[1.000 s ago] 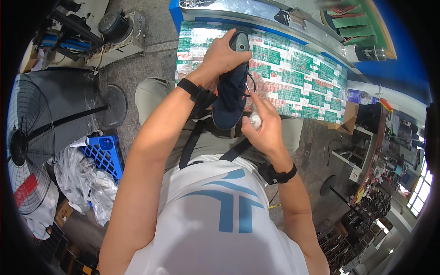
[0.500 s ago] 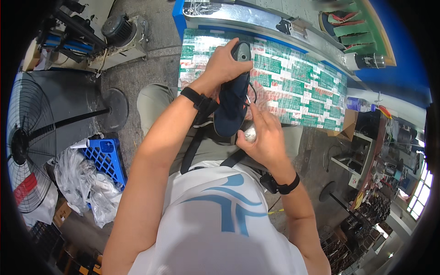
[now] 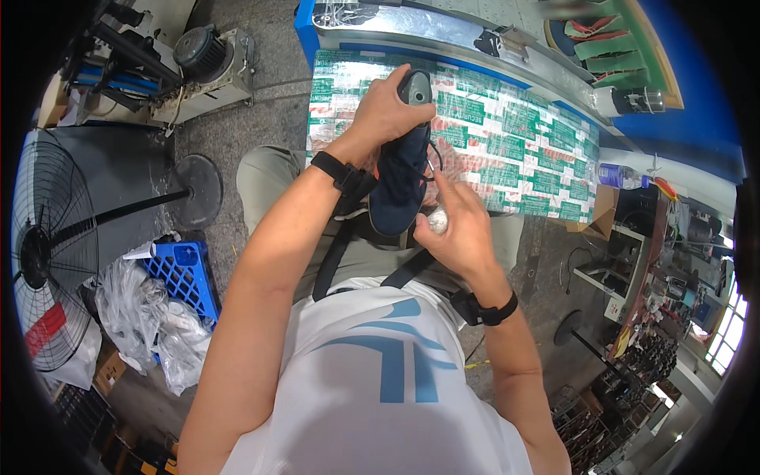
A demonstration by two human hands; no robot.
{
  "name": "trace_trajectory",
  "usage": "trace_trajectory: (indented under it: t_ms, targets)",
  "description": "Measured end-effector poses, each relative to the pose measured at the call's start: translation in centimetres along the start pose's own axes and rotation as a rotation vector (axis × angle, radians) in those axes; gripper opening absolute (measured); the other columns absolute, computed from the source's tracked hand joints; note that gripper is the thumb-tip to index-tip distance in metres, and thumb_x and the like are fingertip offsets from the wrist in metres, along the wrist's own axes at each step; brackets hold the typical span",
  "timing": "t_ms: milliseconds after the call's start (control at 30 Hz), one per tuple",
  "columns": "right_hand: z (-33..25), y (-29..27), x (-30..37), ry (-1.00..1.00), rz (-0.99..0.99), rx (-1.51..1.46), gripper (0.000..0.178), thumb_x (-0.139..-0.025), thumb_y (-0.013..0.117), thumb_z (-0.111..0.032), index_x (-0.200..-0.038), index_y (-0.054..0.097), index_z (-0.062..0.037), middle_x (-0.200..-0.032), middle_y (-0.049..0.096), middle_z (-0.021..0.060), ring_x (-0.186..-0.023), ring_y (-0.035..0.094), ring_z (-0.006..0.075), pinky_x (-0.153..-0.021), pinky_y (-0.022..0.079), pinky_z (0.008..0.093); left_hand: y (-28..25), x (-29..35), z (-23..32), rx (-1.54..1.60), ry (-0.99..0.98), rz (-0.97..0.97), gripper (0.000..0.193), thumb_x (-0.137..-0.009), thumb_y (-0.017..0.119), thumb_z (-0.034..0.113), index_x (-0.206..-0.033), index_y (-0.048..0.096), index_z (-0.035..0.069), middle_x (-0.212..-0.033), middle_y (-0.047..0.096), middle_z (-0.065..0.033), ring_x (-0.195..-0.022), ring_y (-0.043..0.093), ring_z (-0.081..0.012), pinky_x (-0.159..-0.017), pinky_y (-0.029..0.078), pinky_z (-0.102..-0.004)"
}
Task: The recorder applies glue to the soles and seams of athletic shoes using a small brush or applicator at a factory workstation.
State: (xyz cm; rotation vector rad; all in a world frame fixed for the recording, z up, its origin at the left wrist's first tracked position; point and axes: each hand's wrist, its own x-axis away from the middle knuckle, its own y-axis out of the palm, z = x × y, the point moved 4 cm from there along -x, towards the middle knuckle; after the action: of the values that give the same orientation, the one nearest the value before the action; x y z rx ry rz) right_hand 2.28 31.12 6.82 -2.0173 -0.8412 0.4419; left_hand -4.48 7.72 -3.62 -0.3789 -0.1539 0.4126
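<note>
A dark navy shoe (image 3: 397, 194) is held over my lap at the edge of the taped work surface, toe toward me. My left hand (image 3: 388, 111) is closed round its heel end, thumb and fingers on either side of the grey insole (image 3: 416, 89). My right hand (image 3: 463, 229) is closed on a tool with a rounded silvery handle (image 3: 437, 221). Its index finger points along a thin pale tip beside the shoe. A dark lace (image 3: 435, 152) loops out from the shoe's right side near that fingertip. The shoe's far side is partly hidden by my left hand.
Green-and-white printed tape covers the work surface (image 3: 514, 150), with a metal rail (image 3: 412, 24) behind it. A bottle (image 3: 621, 177) lies at its right end. On the left stand a floor fan (image 3: 47, 245) and a blue crate (image 3: 186, 277) beside clear plastic bags (image 3: 162, 324).
My right hand and the tool have shifted slightly right, and the index finger sits a little higher by the lace. The left hand and shoe have stayed nearly still.
</note>
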Motion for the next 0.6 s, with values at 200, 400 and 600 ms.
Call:
trace_trajectory:
  t_ms: [200,400,600]
  targets:
    - [-2.2,-2.8,2.2,-0.072,-0.102,-0.112,0.078,-0.078,0.083,-0.012,-0.151,0.063,0.0063,-0.107,0.069,0.0228,-0.101,0.069,0.0409,-0.094,0.057,0.0458,-1.3,-0.9,-0.3,0.087,-0.009,-0.005,0.105,-0.071,0.090,0.047,-0.158,0.060,-0.005,-0.134,0.073,-0.0337,-0.126,0.073,-0.0428,-0.109,0.057,-0.0454]
    - [2.0,-0.8,3.0,-0.046,0.164,-0.047,0.083,-0.077,0.086,-0.018,-0.151,0.060,0.0080,-0.113,0.069,0.0255,-0.104,0.068,0.0445,-0.096,0.056,0.0522,0.2,0.4,-0.7,0.187,0.038,0.037,0.102,-0.075,0.091,0.045,-0.158,0.059,-0.004,-0.134,0.072,-0.0339,-0.125,0.072,-0.0455,-0.109,0.057,-0.0477]
    - [12.1,0.8,-1.1,0.038,0.234,0.413,0.081,-0.085,0.085,-0.027,-0.152,0.058,0.0102,-0.129,0.068,0.0301,-0.119,0.064,0.0473,-0.107,0.049,0.0579,0.9,2.9,-1.5,0.151,0.080,0.120,0.089,-0.094,0.083,0.047,-0.163,0.053,-0.001,-0.138,0.068,-0.0314,-0.132,0.066,-0.0466,-0.114,0.052,-0.0476]
